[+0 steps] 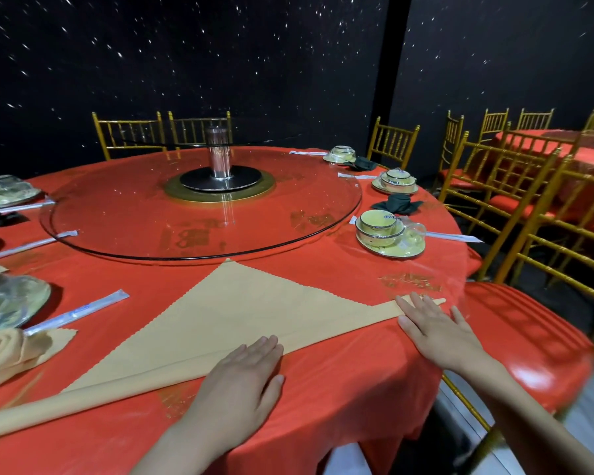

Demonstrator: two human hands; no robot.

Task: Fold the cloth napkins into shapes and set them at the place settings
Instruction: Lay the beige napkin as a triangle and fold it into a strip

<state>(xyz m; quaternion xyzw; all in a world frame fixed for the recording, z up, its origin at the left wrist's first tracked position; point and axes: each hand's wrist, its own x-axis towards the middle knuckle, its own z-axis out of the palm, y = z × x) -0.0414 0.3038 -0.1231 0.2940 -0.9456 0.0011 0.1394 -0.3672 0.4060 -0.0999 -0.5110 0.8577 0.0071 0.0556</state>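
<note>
A tan cloth napkin (240, 313) lies on the red tablecloth (323, 389) as a triangle, its point toward the glass turntable and its near edge rolled into a long tube. My left hand (244, 378) lies flat with straight fingers on the rolled edge near its middle. My right hand (432, 327) presses flat on the roll's right end. A rolled tan napkin (7, 351) sits at the left place setting. Dark folded napkins (396, 203) stand by the settings at the right.
A glass turntable (199, 207) with a metal hub fills the table's middle. Bowl-and-plate settings (388, 234) and wrapped chopsticks (79, 311) ring the edge. Gold chairs (515, 214) with red seats stand close on the right, and another red table sits beyond.
</note>
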